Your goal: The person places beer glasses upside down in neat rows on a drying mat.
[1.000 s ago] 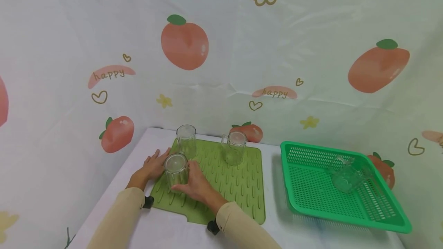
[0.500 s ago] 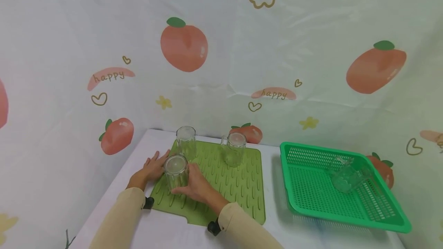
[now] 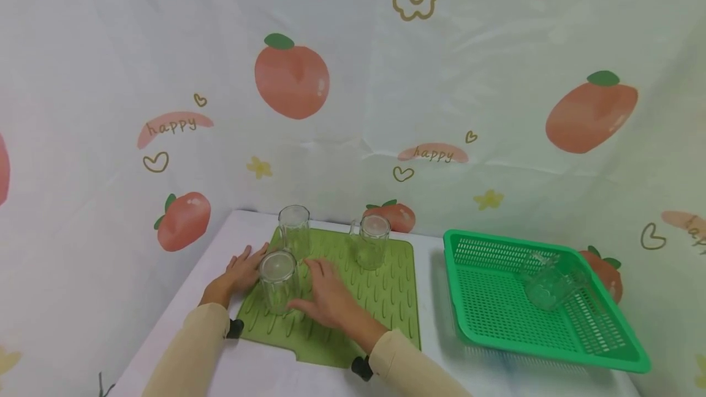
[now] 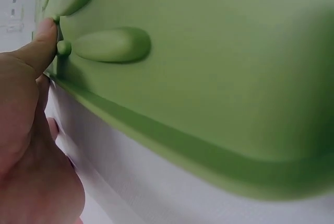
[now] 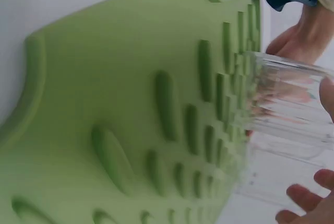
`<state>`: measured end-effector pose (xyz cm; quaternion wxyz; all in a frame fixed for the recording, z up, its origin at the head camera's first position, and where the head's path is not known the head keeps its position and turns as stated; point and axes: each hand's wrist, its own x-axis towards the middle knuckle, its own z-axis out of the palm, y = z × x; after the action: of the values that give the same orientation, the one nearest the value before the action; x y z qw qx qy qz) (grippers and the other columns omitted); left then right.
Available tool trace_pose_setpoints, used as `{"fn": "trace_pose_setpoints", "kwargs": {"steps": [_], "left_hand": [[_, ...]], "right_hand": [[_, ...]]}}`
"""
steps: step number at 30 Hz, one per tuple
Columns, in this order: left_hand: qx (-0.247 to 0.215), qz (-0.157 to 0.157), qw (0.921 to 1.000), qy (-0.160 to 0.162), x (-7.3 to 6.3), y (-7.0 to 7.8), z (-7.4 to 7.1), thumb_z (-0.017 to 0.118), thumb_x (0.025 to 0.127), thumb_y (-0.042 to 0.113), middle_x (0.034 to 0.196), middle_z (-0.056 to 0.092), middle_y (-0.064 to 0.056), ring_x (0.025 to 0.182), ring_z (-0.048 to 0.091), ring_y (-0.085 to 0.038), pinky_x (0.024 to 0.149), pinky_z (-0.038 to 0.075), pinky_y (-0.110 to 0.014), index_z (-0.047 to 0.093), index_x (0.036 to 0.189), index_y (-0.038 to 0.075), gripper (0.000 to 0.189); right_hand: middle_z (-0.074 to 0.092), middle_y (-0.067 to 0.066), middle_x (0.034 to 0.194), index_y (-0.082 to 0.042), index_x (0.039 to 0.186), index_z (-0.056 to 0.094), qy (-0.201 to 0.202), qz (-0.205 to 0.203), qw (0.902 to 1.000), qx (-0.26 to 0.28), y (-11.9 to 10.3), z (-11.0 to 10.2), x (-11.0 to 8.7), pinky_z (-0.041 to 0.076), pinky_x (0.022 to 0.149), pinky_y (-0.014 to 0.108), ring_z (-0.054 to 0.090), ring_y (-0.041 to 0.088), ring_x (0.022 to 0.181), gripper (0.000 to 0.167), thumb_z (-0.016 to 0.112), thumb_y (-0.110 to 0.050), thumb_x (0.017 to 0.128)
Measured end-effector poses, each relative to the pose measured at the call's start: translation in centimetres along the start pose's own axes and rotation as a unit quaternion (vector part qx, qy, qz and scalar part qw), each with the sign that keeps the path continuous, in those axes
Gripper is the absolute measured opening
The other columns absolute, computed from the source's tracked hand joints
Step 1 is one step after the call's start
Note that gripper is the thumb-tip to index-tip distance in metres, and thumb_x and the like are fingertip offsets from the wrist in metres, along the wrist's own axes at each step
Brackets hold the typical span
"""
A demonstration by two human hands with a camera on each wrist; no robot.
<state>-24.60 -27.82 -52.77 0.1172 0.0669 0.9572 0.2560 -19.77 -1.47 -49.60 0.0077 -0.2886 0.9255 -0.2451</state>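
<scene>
A clear glass mug [image 3: 279, 280] stands upside down on the green ridged drying mat [image 3: 380, 305]. My right hand [image 3: 331, 299] is just right of it, thumb and fingers spread apart; in the right wrist view the fingers [image 5: 308, 198] are straight beside the glass [image 5: 292, 98]. My left hand [image 3: 242, 271] rests at the mat's left edge with its fingers extended. In the left wrist view its thumb [image 4: 44, 36] touches the mat's rim, and the other fingers lie lower, partly hidden. A second upside-down glass mug [image 3: 295, 231] stands just behind the first.
A third glass mug [image 3: 372, 242], handle to the left, stands upside down at the mat's back right. To the right of the mat, a green plastic basket [image 3: 496, 351] holds glassware [image 3: 551, 287] lying on its side. A printed cloth hangs behind the white table [image 3: 248, 366].
My right hand has let go of the front mug and drawn back to the right, its fingers opening. The mug stays on the mat. The left hand keeps its place.
</scene>
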Motion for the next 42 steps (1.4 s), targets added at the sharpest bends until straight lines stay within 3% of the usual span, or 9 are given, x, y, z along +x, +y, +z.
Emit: {"fn": "trace_pose_setpoints", "kwargs": {"steps": [5, 9, 14, 19, 25, 32, 42], "left_hand": [[-0.005, -0.010, 0.9999, 0.005, 0.1, -0.2, 0.3, 0.044, 0.103, 0.012, 0.167, 0.023, -0.023, 0.154, 0.007, -0.055, 0.121, 0.005, -0.075, 0.037, 0.158, 0.009, 0.055], [-0.009, -0.009, 0.9999, 0.011, 0.2, -0.3, 0.4, 0.044, 0.102, 0.010, 0.167, 0.024, -0.022, 0.154, 0.008, -0.055, 0.121, 0.006, -0.075, 0.038, 0.157, 0.009, 0.055], [-0.004, -0.008, 0.9999, 0.008, 0.4, -0.4, 0.7, 0.044, 0.103, 0.011, 0.168, 0.023, -0.021, 0.154, 0.008, -0.055, 0.120, 0.006, -0.075, 0.038, 0.157, 0.010, 0.055], [-0.005, -0.003, 0.9999, 0.011, 0.3, -0.4, 0.7, 0.043, 0.102, 0.010, 0.166, 0.025, -0.024, 0.153, 0.009, -0.056, 0.120, 0.006, -0.075, 0.036, 0.158, 0.008, 0.057], [-0.018, -0.001, 0.9996, 0.021, 0.5, -0.8, 0.9, 0.043, 0.097, 0.006, 0.165, 0.025, -0.026, 0.153, 0.008, -0.056, 0.121, 0.003, -0.074, 0.036, 0.157, 0.007, 0.060], [-0.020, -0.005, 0.9997, 0.014, 0.3, -0.8, 0.8, 0.042, 0.098, 0.005, 0.167, 0.024, -0.024, 0.154, 0.006, -0.055, 0.120, 0.002, -0.075, 0.034, 0.158, 0.007, 0.061], [-0.031, -0.004, 0.9994, 0.016, 0.3, -0.9, 0.8, 0.041, 0.095, 0.004, 0.166, 0.023, -0.026, 0.155, 0.004, -0.053, 0.122, -0.002, -0.072, 0.029, 0.160, 0.005, 0.066]], "right_hand": [[0.040, 0.017, 0.157, -0.009, 0.156, 0.034, 0.044, -0.031, 0.9910, -0.123, 0.4, -1.6, -0.6, 0.033, 0.121, 0.061, 0.035, 0.039, 0.150, 0.090, 0.060, -0.067, 0.093], [0.035, 0.020, 0.161, -0.013, 0.158, 0.033, 0.065, -0.036, 0.9845, -0.159, 1.1, -2.8, -1.1, 0.029, 0.121, 0.067, 0.029, 0.044, 0.153, 0.091, 0.057, -0.070, 0.092], [0.023, 0.022, 0.167, -0.017, 0.161, 0.029, 0.063, -0.014, 0.9897, -0.128, 2.4, -4.8, -1.8, 0.018, 0.123, 0.071, 0.017, 0.048, 0.156, 0.088, 0.058, -0.066, 0.094], [0.018, 0.022, 0.169, -0.017, 0.161, 0.029, 0.070, 0.008, 0.9890, -0.130, 4.2, -6.8, -2.4, 0.014, 0.123, 0.072, 0.012, 0.049, 0.157, 0.090, 0.058, -0.067, 0.093], [0.012, 0.020, 0.171, -0.017, 0.163, 0.024, 0.073, 0.021, 0.9831, -0.167, 5.9, -9.5, -3.3, 0.013, 0.123, 0.073, 0.009, 0.048, 0.158, 0.093, 0.057, -0.068, 0.093], [0.012, 0.018, 0.171, -0.016, 0.161, 0.030, 0.113, 0.042, 0.9778, -0.172, 8.2, -12.5, -3.8, 0.011, 0.122, 0.074, 0.008, 0.048, 0.158, 0.092, 0.061, -0.066, 0.090], [0.002, 0.021, 0.172, -0.014, 0.164, 0.022, 0.086, 0.125, 0.9682, -0.199, 13.1, -18.1, -5.1, 0.004, 0.121, 0.077, 0.000, 0.051, 0.157, 0.091, 0.058, -0.061, 0.095]]}}
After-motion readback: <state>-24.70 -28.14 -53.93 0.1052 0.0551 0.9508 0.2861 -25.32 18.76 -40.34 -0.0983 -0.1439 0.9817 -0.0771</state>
